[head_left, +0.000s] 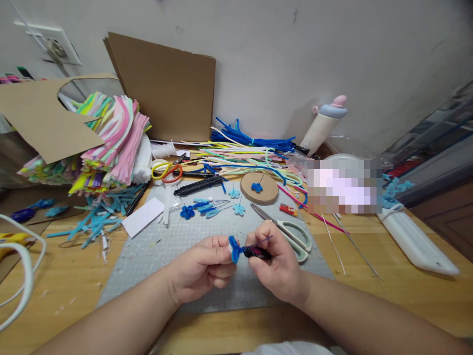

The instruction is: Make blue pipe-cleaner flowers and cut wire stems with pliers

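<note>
Low over the grey cutting mat [148, 276], my left hand [207, 259] pinches a blue pipe-cleaner flower [234, 250] between thumb and fingers. My right hand [277, 261] is closed around a small black object [257, 253] with a purplish patch; its kind is mostly hidden by the fingers. The front of this object touches or nearly touches the flower's base, where a thin dark stem [263, 241] runs toward the right fingers. Beyond my hands lie a finished dark blue flower [187, 212], several light blue petal pieces [212, 209] and a round cardboard disc [254, 197] bearing another blue flower [256, 187].
Green-handled scissors [301, 241] lie just behind my right hand. Orange-and-yellow scissors [168, 171], a black pen-like tool [199, 185] and loose pipe cleaners [251, 160] lie farther back. Pipe-cleaner bundles [111, 143] stand left; a white case [417, 241] lies right.
</note>
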Demonstrator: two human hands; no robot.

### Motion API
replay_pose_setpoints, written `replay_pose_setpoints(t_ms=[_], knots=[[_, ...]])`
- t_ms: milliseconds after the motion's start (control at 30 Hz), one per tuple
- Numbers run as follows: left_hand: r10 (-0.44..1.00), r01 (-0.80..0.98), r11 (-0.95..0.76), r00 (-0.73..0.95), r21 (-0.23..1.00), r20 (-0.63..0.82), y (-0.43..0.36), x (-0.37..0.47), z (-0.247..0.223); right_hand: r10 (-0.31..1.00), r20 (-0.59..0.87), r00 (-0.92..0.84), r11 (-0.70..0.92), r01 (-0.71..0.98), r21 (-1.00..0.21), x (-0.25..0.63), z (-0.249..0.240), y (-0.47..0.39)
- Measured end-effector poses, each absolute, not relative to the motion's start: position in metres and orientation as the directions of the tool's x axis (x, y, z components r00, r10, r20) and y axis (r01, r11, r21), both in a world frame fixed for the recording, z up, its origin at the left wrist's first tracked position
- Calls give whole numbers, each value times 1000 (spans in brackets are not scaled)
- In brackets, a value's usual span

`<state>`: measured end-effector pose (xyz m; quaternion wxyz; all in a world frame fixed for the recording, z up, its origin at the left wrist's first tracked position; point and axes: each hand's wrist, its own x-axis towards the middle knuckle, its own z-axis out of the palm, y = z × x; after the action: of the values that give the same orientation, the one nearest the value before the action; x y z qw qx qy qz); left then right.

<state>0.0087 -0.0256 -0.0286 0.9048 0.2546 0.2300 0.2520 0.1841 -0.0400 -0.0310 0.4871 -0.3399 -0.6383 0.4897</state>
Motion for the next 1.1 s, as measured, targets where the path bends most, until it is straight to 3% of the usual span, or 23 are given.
replay_pose_setpoints(t_ms=[167,333,567,833,1100], knots=[[727,-383,602,625,700,-284,-21,9,-24,923,264,-279,256,-65,-965,185,-33,-38],[942,-255,180,324,950,-92,-17,4,-15,940,235,-247,225,-68,-972,186,-34,-35],[954,-4,-168,252,986,164,-20,-4,-10,935,207,-287,215,-2,-977,187,-30,-35],[932,52,-276,258,960,254,-19,-2,-10,946,171,-277,179,5,-984,184,-28,-35],[941,57,-250,249,966,229,-18,-2,-8,942,177,-285,165,-67,-984,185,-31,-33]])
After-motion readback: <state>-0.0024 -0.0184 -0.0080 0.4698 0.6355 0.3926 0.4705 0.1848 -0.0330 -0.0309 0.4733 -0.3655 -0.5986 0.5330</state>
